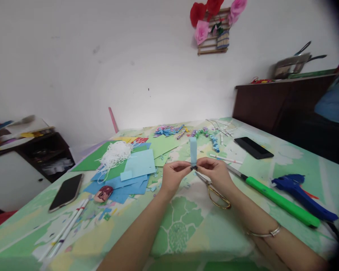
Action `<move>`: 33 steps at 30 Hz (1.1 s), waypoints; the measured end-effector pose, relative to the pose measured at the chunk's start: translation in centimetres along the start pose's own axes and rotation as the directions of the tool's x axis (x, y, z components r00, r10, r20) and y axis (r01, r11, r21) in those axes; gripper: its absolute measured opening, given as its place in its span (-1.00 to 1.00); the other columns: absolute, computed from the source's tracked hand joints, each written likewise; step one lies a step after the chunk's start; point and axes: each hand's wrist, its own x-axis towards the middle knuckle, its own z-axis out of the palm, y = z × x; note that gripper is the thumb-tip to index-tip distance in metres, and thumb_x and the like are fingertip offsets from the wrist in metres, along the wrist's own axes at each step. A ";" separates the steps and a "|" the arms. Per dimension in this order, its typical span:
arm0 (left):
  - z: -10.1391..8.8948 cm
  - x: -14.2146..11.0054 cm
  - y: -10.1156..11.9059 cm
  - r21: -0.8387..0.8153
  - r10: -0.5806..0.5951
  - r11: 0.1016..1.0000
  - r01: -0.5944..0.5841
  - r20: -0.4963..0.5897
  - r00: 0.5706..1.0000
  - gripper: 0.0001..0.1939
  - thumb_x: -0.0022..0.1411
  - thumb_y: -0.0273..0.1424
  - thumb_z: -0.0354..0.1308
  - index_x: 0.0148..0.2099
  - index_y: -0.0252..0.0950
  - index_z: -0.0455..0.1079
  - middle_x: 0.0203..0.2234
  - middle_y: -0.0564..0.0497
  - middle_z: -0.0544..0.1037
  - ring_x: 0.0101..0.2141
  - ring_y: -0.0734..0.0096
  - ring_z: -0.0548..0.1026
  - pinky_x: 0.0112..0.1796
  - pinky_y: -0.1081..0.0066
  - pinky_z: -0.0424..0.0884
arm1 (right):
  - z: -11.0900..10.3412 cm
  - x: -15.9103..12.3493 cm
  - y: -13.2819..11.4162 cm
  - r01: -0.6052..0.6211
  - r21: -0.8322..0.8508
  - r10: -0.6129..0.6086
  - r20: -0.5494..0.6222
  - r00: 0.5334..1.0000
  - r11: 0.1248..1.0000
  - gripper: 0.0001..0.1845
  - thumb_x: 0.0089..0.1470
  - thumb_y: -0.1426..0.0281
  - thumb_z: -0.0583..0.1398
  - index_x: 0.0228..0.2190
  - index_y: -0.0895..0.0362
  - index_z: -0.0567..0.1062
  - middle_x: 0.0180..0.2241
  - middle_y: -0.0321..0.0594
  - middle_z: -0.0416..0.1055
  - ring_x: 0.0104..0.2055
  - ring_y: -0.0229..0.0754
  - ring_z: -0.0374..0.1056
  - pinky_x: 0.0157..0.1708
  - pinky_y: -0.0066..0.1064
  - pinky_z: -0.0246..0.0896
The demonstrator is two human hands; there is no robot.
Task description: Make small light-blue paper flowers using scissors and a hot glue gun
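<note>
A light blue paper strip (193,151) stands upright between my hands, its lower end pinched at the fingertips. My left hand (175,175) closes on it from the left, thumb against forefinger. From the other side my right hand (214,171) grips the same end, so the fingertips of both hands almost meet. Gold-handled scissors (219,198) lie on the table just under my right hand, which hides part of them. Left of my left hand are light blue paper sheets (139,163) and a tangle of white string (117,153).
Phones (66,192) lie at both sides. On the right are a green-handled cutter (282,201) and a blue glue gun (305,195). White markers (69,226) lie front left, near a pink round object (104,194). Curled paper pieces (169,130) sit at the back.
</note>
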 end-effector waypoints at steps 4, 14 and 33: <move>0.0 0.1 -0.1 0.004 -0.023 1.000 0.023 -0.028 0.999 -0.87 -0.14 -0.42 0.27 -0.45 -0.37 0.50 -0.50 -0.07 0.55 -0.43 0.36 0.48 -0.34 0.40 0.41 | 0.1 0.0 0.1 0.001 0.032 -0.002 0.012 1.000 0.999 -0.86 -0.27 0.39 0.30 -0.59 0.19 0.46 -0.46 -0.22 0.40 -0.41 -0.24 0.29 -0.37 -0.42 0.20; 0.1 0.3 -0.6 -0.073 -0.045 0.996 0.042 -0.034 0.998 -0.92 -0.21 -0.48 0.29 -0.53 -0.38 0.49 -0.48 -0.05 0.52 -0.44 0.43 0.44 -0.36 0.44 0.36 | 0.4 -0.2 -0.4 -0.069 0.000 0.069 0.010 0.998 0.998 -0.86 -0.27 0.41 0.29 -0.57 0.20 0.45 -0.57 -0.28 0.38 -0.49 -0.30 0.26 -0.45 -0.46 0.16; 0.5 0.2 -1.1 -0.174 -0.055 0.983 0.055 0.001 0.998 -0.78 -0.23 -0.48 0.32 -0.49 -0.37 0.34 -0.58 0.10 0.43 -0.52 0.58 0.39 -0.42 0.54 0.31 | 0.1 0.1 0.5 0.017 -0.023 -0.017 0.019 1.000 1.000 -0.83 -0.23 0.45 0.25 -0.59 0.16 0.31 -0.52 -0.30 0.36 -0.48 -0.31 0.24 -0.46 -0.47 0.15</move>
